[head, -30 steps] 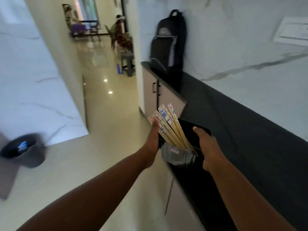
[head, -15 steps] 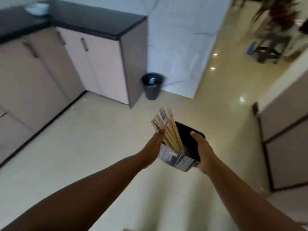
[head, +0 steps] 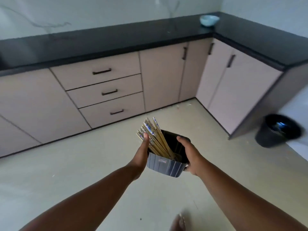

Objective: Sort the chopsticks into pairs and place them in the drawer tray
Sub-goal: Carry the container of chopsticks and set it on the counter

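Now the view has swung from the cabinet corner to face a run of drawers (head: 106, 90) under a black desk (head: 116, 40). Both hands still carry the black container (head: 164, 165) above the floor (head: 83, 172), the left hand (head: 141, 154) and right hand (head: 190, 154) with fingers clamped on its sides. Chopsticks (head: 153, 135) lean out toward the left thumb as before. The black bin (head: 276, 130) now sits at right.

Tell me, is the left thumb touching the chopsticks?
Touching: the head view shows the left hand thumb lying against the chopsticks, which lean from the black container.
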The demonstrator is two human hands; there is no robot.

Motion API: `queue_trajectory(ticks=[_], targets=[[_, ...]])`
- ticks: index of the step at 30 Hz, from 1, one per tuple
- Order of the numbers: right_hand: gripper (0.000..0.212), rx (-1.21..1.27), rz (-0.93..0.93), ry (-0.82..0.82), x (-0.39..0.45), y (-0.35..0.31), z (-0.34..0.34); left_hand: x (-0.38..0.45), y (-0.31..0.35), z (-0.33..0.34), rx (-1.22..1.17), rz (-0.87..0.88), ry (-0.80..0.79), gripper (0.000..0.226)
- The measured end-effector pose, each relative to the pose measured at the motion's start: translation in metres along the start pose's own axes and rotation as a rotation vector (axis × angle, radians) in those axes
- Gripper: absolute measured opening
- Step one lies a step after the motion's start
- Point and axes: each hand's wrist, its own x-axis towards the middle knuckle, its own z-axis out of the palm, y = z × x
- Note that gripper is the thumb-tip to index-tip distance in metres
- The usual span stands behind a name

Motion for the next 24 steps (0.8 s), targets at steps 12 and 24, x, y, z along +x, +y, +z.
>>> queue_trajectory(ticks=[12,24], targets=[[0.047,-0.354,-0.213,-0.321,0.085,-0.215,0.137,0.102,0.114,-0.112,-0.199,0.13,0.374,0.087],[0.071,-0.416,-0.409,-0.428,0.137,-0.362,0.255,0.198,0.199,-0.223,-0.323,0.303,0.593,0.094]])
